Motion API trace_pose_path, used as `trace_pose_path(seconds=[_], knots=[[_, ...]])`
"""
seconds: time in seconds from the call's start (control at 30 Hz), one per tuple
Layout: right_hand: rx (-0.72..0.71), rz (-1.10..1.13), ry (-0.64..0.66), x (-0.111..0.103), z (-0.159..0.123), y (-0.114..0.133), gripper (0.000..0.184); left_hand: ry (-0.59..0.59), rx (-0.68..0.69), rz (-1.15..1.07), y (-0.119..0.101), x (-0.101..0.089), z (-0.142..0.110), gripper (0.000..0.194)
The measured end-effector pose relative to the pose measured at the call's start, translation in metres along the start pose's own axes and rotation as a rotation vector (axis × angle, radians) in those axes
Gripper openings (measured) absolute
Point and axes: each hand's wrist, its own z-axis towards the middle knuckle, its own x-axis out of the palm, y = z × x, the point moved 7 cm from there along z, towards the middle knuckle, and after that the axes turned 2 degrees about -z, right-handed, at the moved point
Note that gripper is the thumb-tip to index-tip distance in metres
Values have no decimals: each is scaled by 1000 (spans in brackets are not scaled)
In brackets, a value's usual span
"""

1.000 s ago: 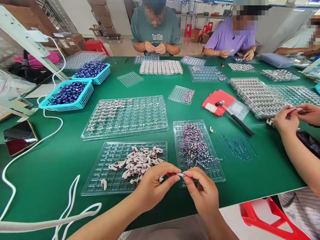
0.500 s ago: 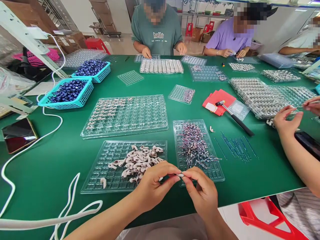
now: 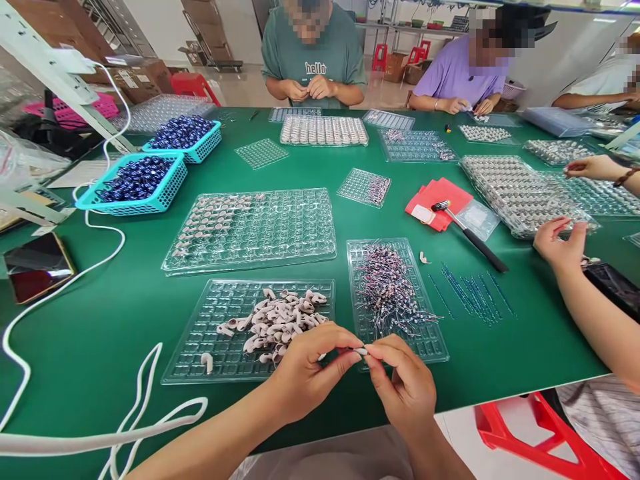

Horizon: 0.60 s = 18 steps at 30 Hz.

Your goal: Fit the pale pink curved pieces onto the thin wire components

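Note:
Between the fingertips of both hands is a small beige plastic shell (image 3: 361,351), mostly covered by the fingers. My left hand (image 3: 313,367) pinches its left end and my right hand (image 3: 403,380) pinches its right end. Just beyond my left hand, a clear tray (image 3: 193,340) bears a heap of similar beige hook-shaped shells (image 3: 280,323), one lying apart at the front left. Past my right hand, another clear tray (image 3: 435,350) carries a tangled pile of thin wired parts (image 3: 387,287) with small round ends.
Behind lies a clear tray (image 3: 285,230) partly filled with shells. Blue baskets (image 3: 167,190) of shiny dark-blue pieces, a phone (image 3: 37,267) and a white cable (image 3: 75,277) are left. A black-handled hammer (image 3: 477,243) and thin blue strips (image 3: 470,293) lie right, near a co-worker's hand (image 3: 563,247).
My hands and the shell stay almost still. The co-worker opposite has brought both hands together, and the co-worker at right has moved one hand farther over the trays.

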Motion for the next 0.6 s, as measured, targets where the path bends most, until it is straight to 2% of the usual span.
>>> trace_pose_path(seconds=[0.3, 0.4, 0.5, 0.6], knots=[[99, -57, -9, 0, -8, -9, 17, -20, -90, -29, 6, -2, -1, 11], [184, -77, -19, -3, -15, -22, 26, -48, -136, -27, 6, -5, 1, 14], [267, -82, -22, -3, -19, -33, 35, -71, -236, -45, 3, -17, 4, 18], [386, -65, -78, -4, -21, -40, 42, -106, -307, -43, -5, -43, 1, 20]])
